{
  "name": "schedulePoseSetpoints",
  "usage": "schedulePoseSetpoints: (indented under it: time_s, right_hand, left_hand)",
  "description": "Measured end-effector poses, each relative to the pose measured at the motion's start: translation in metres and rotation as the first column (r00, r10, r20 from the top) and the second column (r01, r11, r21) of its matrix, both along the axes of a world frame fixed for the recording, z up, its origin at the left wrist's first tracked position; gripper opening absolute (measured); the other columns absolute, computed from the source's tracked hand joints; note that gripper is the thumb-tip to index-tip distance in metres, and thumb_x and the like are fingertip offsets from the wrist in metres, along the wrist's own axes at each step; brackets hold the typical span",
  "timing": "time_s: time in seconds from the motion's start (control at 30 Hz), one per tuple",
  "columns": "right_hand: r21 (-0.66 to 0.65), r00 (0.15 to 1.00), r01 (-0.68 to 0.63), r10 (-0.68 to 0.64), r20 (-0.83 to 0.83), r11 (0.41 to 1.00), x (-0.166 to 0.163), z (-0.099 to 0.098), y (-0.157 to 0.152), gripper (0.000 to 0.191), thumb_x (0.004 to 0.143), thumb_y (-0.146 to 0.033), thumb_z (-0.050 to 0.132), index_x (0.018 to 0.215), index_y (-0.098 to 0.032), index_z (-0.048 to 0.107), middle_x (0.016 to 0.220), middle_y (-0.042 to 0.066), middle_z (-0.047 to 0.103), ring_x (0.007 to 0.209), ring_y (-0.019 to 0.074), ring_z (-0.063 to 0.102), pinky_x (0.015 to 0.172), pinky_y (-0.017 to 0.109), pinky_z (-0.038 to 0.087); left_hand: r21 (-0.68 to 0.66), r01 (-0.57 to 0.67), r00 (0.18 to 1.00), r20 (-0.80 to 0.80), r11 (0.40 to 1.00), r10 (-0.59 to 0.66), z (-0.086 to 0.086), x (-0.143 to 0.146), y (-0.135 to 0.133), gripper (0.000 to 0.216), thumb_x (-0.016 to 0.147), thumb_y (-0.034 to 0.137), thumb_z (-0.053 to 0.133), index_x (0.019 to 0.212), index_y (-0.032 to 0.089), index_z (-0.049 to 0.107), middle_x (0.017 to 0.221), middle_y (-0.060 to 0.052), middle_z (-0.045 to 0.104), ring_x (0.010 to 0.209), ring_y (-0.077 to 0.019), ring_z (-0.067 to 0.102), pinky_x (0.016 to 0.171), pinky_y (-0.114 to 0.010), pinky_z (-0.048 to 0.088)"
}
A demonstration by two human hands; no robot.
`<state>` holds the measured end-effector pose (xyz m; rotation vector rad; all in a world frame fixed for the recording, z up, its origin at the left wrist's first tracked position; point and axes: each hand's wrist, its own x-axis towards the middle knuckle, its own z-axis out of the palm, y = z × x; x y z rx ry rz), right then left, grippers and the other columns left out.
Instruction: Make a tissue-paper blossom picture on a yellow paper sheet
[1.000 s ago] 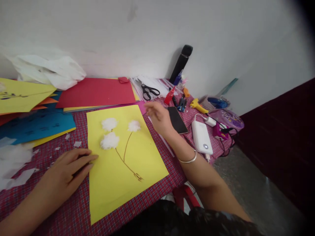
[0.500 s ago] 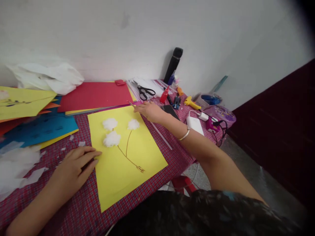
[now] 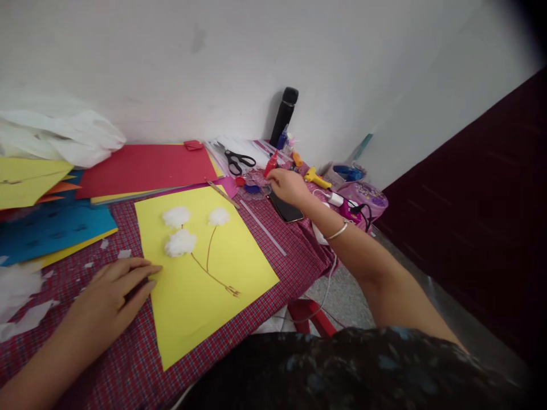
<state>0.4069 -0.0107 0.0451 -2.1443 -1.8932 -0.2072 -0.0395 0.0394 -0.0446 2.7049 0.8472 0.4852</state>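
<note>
My left hand point(image 3: 122, 287) lies flat with fingers stretched out, its fingertips on the left edge of a yellow paper sheet point(image 3: 239, 245). On the sheet are white cotton puffs point(image 3: 181, 243) and a thin brown branch drawing point(image 3: 209, 271). My right hand point(image 3: 289, 185), a bangle on its wrist, is over the back right of the table. Its fingers are curled in against the lower part of a small red squeeze bottle point(image 3: 271, 163), covering part of it. A thin brown pencil-like stick point(image 3: 223, 194) rests across the sheet's top edge.
Black-handled scissors point(image 3: 236, 161), a black flask point(image 3: 284, 115), a yellow glue gun point(image 3: 317, 177) and a phone point(image 3: 287, 208) are at the back right. Red paper point(image 3: 147, 171) and blue paper point(image 3: 55, 228) lie behind and left. White scraps point(image 3: 21, 302) are at the left.
My right hand has let go of the pencil-like stick at the sheet's top edge and moved right to the red bottle. My left hand stays on the sheet. The view has shifted right.
</note>
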Motion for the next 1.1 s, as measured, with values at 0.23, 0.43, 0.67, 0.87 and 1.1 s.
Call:
schedulePoseSetpoints:
  time_s: [0.23,0.43,0.67,0.87,1.1]
  right_hand:
    - [-0.047,0.92,0.382,-0.384,-0.078,0.923,0.078,-0.005,-0.007,0.032,0.089,-0.02,0.049,0.106,-0.017,0.076,0.108,0.011,0.077,0.101,0.0275,0.07,0.091,0.036,0.05]
    - [-0.083,0.918,0.378,-0.385,-0.09,0.922,0.088,-0.018,0.046,0.028,0.091,-0.023,0.053,0.11,-0.013,0.071,0.114,0.019,0.074,0.107,0.0309,0.069,0.094,0.042,0.052]
    - [-0.115,0.878,0.464,-0.473,-0.069,0.878,0.108,-0.04,0.088,0.037,0.081,-0.026,0.071,0.114,-0.01,0.067,0.12,0.027,0.069,0.118,0.0374,0.064,0.1,0.053,0.05]
    - [-0.07,0.777,0.48,-0.461,-0.428,0.874,0.122,-0.042,0.091,0.014,0.066,-0.005,0.071,0.074,-0.016,0.066,0.073,0.014,0.07,0.093,0.033,0.07,0.09,0.047,0.054]
    - [0.038,0.473,0.581,-0.299,-0.829,0.813,0.109,0.006,0.044,0.024,0.086,-0.017,0.054,0.063,-0.022,0.048,0.049,-0.005,0.041,0.042,0.0096,0.039,0.045,0.025,0.041]
  left_hand:
    - [0.032,-0.013,1.0,0.019,0.999,0.012,-0.011,-0.003,0.002,0.037,0.095,0.044,0.045,0.11,0.022,0.072,0.114,-0.011,0.069,0.11,-0.0312,0.064,0.103,-0.048,0.047]
    - [-0.028,-0.074,0.997,0.027,0.997,0.074,-0.004,0.002,-0.005,0.035,0.093,0.045,0.047,0.107,0.024,0.072,0.113,-0.009,0.07,0.109,-0.0289,0.064,0.101,-0.046,0.048]
    - [-0.035,-0.108,0.993,0.041,0.994,0.109,0.001,0.004,-0.013,0.037,0.094,0.048,0.046,0.105,0.026,0.073,0.112,-0.007,0.069,0.105,-0.0268,0.064,0.097,-0.043,0.051]
    - [-0.04,-0.101,0.994,0.042,0.994,0.102,0.001,0.004,-0.012,0.035,0.095,0.046,0.046,0.106,0.025,0.072,0.112,-0.008,0.068,0.106,-0.0269,0.063,0.1,-0.046,0.049]
    - [-0.037,-0.109,0.994,0.023,0.993,0.11,0.007,0.012,-0.013,0.041,0.094,0.046,0.044,0.102,0.018,0.072,0.109,-0.012,0.069,0.106,-0.0301,0.064,0.1,-0.049,0.049]
